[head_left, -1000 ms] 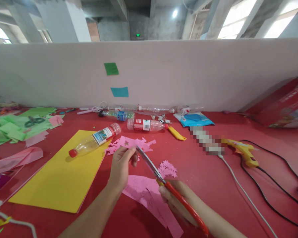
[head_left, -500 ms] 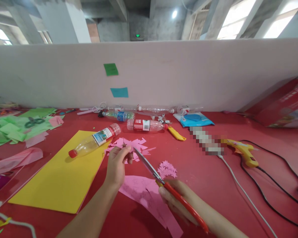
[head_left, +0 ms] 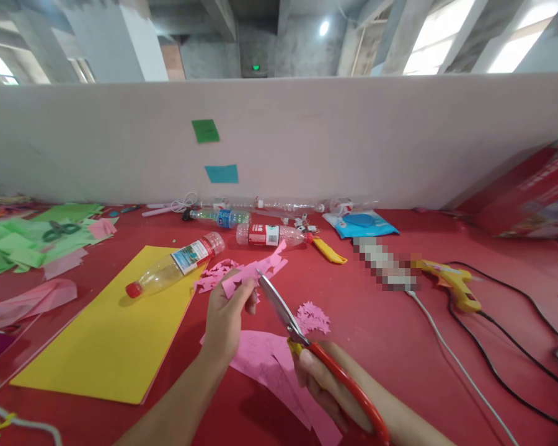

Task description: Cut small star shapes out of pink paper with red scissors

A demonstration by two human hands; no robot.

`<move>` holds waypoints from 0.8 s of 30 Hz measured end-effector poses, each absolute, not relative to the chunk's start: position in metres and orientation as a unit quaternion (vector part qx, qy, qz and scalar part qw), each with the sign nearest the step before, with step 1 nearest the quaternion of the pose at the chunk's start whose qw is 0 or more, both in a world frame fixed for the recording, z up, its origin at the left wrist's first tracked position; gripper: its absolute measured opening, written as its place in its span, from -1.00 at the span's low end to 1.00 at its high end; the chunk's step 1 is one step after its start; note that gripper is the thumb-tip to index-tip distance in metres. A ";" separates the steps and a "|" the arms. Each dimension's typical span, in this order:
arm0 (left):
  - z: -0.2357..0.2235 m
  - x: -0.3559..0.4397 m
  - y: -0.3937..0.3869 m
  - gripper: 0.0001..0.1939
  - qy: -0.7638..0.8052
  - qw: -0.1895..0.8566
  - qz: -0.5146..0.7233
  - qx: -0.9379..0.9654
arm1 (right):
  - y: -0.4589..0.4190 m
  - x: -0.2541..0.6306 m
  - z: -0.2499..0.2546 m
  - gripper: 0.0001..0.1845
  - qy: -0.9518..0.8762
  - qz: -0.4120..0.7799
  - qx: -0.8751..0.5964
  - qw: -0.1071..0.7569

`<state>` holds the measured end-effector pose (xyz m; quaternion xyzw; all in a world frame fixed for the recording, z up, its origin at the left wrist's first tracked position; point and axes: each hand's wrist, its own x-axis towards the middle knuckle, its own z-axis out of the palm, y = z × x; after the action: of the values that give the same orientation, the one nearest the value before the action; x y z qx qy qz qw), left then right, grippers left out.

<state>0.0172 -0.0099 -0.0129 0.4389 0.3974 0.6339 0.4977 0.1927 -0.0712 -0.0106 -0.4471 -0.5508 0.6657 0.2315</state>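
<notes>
Between the thumb and fingers of my left hand (head_left: 227, 310) is a jagged pink paper piece (head_left: 251, 271), raised above the table. My right hand (head_left: 328, 384) grips red-handled scissors (head_left: 286, 316), their blade tips close to that paper; the blades look nearly together. Below my hands lies a larger pink paper sheet (head_left: 270, 365) with faint drawn lines and a slit. A small heap of pink cut pieces (head_left: 313, 318) rests right of the blades. More pink scraps (head_left: 211, 277) lie behind my left hand, partly hidden by it.
A bottle (head_left: 167, 272) lies across yellow card (head_left: 93, 334) on the left. Behind are another bottle (head_left: 265, 235), a yellow cutter (head_left: 329, 251) and a blue wipes pack (head_left: 360, 223). A yellow glue gun (head_left: 451, 282) with its cord is on the right. Green papers (head_left: 18, 244) cover the far left.
My left hand has moved slightly right, and the pink paper in it now shows larger, lifted above the scraps. The scissors have turned a little, their red handle loop now more visible.
</notes>
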 end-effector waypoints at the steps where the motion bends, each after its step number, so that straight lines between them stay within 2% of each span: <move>1: -0.013 0.019 -0.011 -0.80 0.398 0.504 0.631 0.435 | -0.072 0.192 -0.010 -0.34 -0.553 0.663 -0.446 0.236; 4: -0.014 0.022 -0.014 -0.81 0.407 0.516 0.625 0.422 | -0.073 0.191 -0.011 -0.37 -0.564 0.654 -0.447 0.233; 11: -0.014 0.021 -0.015 -0.81 0.416 0.518 0.618 0.421 | -0.071 0.191 -0.012 -0.64 -0.537 0.651 -0.495 0.206; 14: -0.013 0.021 -0.015 -0.79 0.418 0.517 0.616 0.423 | -0.071 0.191 -0.010 -0.60 -0.538 0.660 -0.475 0.222; 19: -0.013 0.024 -0.016 -0.81 0.427 0.527 0.610 0.410 | -0.075 0.189 -0.015 -0.39 -0.550 0.650 -0.455 0.262; 24: -0.013 0.026 -0.016 -0.80 0.422 0.531 0.617 0.399 | -0.077 0.189 -0.018 -0.35 -0.571 0.632 -0.455 0.259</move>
<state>0.0256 -0.0158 -0.0135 0.3989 0.4224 0.6172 0.5306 0.1886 -0.0770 -0.0183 -0.4546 -0.5715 0.6322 0.2589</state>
